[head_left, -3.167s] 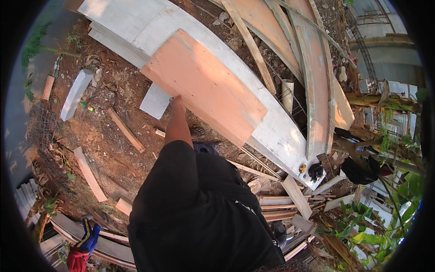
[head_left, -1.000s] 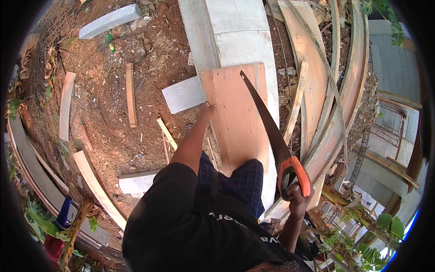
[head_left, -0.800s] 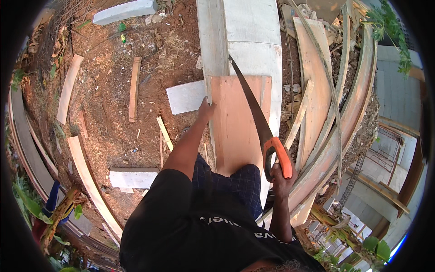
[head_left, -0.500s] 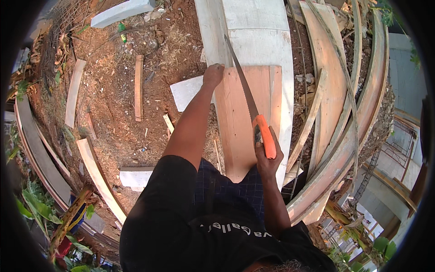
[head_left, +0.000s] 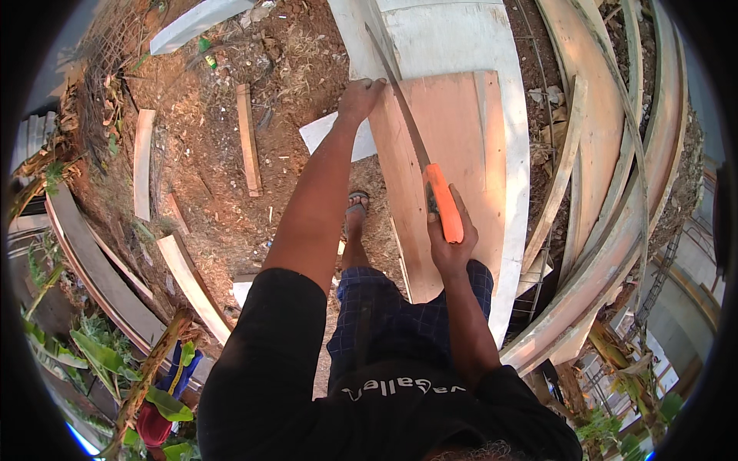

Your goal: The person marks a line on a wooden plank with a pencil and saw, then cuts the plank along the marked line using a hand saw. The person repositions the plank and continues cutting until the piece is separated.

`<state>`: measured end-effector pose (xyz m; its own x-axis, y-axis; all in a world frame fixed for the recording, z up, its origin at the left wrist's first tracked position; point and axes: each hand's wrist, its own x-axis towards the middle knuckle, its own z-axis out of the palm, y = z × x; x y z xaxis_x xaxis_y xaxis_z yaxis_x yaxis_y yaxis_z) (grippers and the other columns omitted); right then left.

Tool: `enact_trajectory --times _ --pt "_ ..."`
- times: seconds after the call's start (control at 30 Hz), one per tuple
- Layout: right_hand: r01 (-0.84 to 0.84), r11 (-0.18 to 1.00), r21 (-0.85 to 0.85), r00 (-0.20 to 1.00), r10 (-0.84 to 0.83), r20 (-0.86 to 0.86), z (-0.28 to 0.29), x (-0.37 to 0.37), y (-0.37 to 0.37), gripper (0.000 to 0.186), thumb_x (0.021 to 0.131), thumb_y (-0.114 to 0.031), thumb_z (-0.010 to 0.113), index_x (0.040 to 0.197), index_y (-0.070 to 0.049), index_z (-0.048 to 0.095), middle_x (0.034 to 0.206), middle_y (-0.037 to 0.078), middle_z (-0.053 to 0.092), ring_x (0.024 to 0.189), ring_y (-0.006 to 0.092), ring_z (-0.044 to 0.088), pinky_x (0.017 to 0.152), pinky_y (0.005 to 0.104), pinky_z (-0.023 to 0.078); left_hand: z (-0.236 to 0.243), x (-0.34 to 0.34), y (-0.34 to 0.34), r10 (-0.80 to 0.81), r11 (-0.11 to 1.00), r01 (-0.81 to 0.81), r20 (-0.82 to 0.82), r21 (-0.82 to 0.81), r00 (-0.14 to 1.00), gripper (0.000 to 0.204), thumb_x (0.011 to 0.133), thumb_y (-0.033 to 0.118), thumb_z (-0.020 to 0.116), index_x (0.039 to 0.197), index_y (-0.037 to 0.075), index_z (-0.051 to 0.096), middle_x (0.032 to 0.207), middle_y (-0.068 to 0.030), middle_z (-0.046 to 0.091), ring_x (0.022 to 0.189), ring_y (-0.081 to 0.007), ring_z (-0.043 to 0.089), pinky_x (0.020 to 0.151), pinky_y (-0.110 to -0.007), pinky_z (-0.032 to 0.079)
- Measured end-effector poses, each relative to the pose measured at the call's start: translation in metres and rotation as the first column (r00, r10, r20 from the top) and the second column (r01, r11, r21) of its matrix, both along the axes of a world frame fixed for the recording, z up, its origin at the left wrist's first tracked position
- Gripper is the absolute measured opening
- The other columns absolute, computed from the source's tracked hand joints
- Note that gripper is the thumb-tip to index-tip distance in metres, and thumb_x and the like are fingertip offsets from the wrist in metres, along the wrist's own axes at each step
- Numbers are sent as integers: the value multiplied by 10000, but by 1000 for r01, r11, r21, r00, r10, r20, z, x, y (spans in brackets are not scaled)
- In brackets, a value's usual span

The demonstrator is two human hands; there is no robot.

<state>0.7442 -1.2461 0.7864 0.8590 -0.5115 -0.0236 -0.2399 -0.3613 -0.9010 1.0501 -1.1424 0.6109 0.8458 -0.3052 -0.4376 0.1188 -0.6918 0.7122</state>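
My right hand (head_left: 452, 244) is closed round the orange handle of a hand saw (head_left: 410, 123). The long toothed blade slants away to the far left, over a light plywood board (head_left: 450, 115) and past its far edge. At that board's far left corner, my left hand (head_left: 360, 100) is closed on the edge, close beside the blade. Whether the teeth touch the wood cannot be told. Beneath the plywood lies a long whitish panel (head_left: 453, 37). The near end of the plywood rests by my legs, partly hidden by my shorts.
Long planks and boards (head_left: 592, 115) lie stacked on the right. Loose wood strips (head_left: 247, 140) are scattered over the brown soil on the left, with a pale block (head_left: 201, 23) farther off. My sandalled foot (head_left: 357, 206) stands left of the plywood. Plants (head_left: 100, 353) grow at the lower left.
The view has shifted, so the plywood sits higher in it and my left leg and foot now show. The saw's tip points a little farther left. Both hands keep their holds.
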Motion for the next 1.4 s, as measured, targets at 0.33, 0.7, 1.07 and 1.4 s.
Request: enact_trajectory --times 0.33,0.7,1.07,1.4 --pt "33 995 99 999 -31 -20 -19 25 1 562 891 -4 706 1425 62 545 1224 171 717 957 156 715 839 306 570 -5 -4 -5 -16 1000 17 47 -22 999 612 978 556 545 885 -35 671 878 -276 654 848 -419 640 800 -495 486" --pt "-102 988 -119 993 95 -67 -10 -31 11 620 853 7 716 1440 45 520 1211 227 712 954 241 758 804 339 590 -3 -3 -7 -28 998 25 40 65 999 597 982 572 501 999 16 716 1035 -260 711 994 -441 674 865 -521 518" --pt "-3 997 -76 999 -1 -50 -5 0 13 588 872 -13 723 1427 37 537 1144 194 728 865 221 743 781 337 587 -6 -6 -10 6 1000 -7 35 21 999 628 979 589 515 964 -4 722 980 -275 703 952 -432 681 824 -510 516" --pt "-23 998 -51 998 19 -66 10 -24 21 588 862 -30 707 1428 -25 547 1223 213 710 1026 335 747 831 383 604 -7 -9 -12 35 999 -36 91 15 995 618 1017 557 476 1019 -25 686 1047 -300 680 1001 -476 652 875 -545 492"
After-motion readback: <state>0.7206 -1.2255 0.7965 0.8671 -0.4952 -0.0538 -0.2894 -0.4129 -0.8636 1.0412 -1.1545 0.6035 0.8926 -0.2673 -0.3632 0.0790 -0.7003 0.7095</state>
